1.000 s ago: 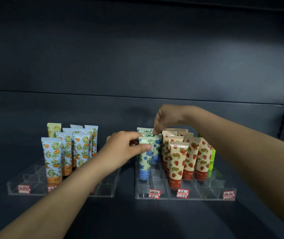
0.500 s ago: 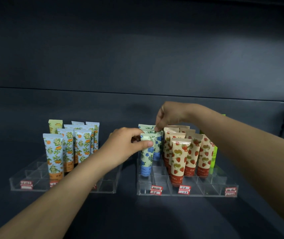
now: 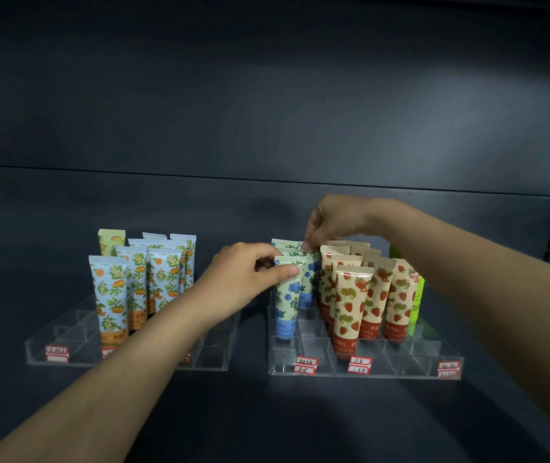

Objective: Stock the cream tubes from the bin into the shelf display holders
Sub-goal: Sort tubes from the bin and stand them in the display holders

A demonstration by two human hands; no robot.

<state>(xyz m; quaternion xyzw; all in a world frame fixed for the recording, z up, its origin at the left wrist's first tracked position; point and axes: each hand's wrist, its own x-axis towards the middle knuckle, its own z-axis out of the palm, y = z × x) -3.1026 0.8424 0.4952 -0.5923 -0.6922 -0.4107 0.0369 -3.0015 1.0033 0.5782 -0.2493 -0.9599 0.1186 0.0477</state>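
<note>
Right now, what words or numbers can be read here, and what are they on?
"ING": low on the front blue-flower tube, pinched by the left hand.
"ING": low on the front strawberry tube.
Price labels on the clear holders: handwriting too blurred to read.
Other tube print: too small.

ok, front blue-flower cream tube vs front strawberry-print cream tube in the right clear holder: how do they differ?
Print: the pale green blue-flower tube has a blue base; the cream strawberry-print tube a red one.
Grip: the left hand pinches the blue-flower tube's top; the strawberry-print tube stands untouched.
Place: the strawberry-print tube sits nearer the front edge than the blue-flower tube.
Both stand cap-down in the right clear acrylic holder.
</note>
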